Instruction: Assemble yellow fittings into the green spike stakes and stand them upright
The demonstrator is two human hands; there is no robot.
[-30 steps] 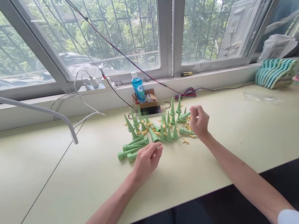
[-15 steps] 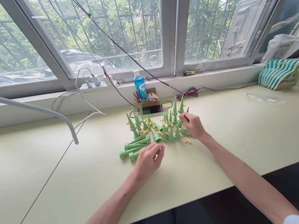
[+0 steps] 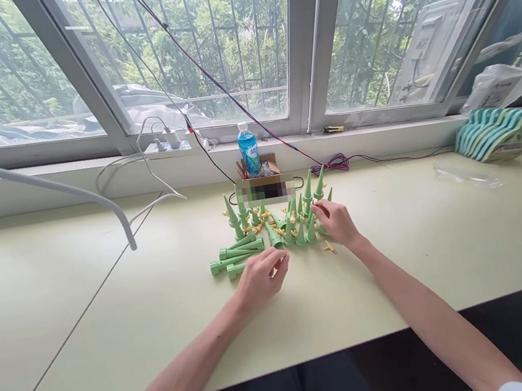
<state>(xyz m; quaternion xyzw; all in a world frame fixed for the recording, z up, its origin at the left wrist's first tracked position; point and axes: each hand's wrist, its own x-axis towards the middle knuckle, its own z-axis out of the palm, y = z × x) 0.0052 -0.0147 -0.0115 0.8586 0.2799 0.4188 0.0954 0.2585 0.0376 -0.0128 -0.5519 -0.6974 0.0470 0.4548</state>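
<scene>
Loosely curled, my left hand (image 3: 261,276) rests low over the table just in front of some lying green tapered spikes (image 3: 237,250). Its fingertips are drawn together, and whatever they hold, if anything, is hidden. My right hand (image 3: 338,221) pinches at the right side of a cluster of upright green cones (image 3: 299,234). What sits between its thumb and finger is too small to make out. Small yellow T-shaped pieces (image 3: 258,227) lie scattered among the cones. A single yellow piece (image 3: 329,247) lies on the table below my right hand.
Behind the cones stands a small cardboard box (image 3: 273,166) with a bottle of blue liquid (image 3: 249,152). A coiled cable (image 3: 336,162) lies at the wall. Teal hangers (image 3: 494,133) and a clear plastic bag (image 3: 468,174) are at right. A grey tube (image 3: 109,206) reaches in from the left.
The whole view has shifted slightly. Both hands keep nearly the same pose and place beside the green pieces. At the far right edge, another person's hand has mostly left the view.
</scene>
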